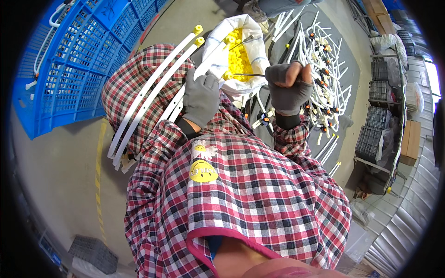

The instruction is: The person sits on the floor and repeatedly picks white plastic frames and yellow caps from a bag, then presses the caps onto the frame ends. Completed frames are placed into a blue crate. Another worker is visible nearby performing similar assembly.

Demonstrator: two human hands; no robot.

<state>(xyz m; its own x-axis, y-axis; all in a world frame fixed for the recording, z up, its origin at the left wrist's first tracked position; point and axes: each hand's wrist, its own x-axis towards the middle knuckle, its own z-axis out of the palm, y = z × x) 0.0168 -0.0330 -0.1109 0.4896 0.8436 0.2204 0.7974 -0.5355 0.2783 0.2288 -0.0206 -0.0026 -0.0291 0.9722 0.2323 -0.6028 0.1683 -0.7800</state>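
Observation:
My right hand [290, 88], in a grey glove with bare fingertips, is closed around a tool with a thin metal shaft [250, 74]; its handle is hidden in the fist. The shaft points left over a white woven sack [256, 58] of small yellow caps [238, 58], its tip close to one of them. My left hand [202, 96], also gloved in grey, closes on a white plastic tube [173, 107] at the sack's near left side. Two long white tubes [155, 88] with yellow caps on their far ends lie across my checked lap, left of that hand.
Many white tubes with black and orange fittings [324, 78] are heaped on a dark mat at the right. Blue crates [76, 69] stand at the left. A shelf rack [378, 102] with grey baskets stands far right. Someone's legs [278, 7] show beyond the sack.

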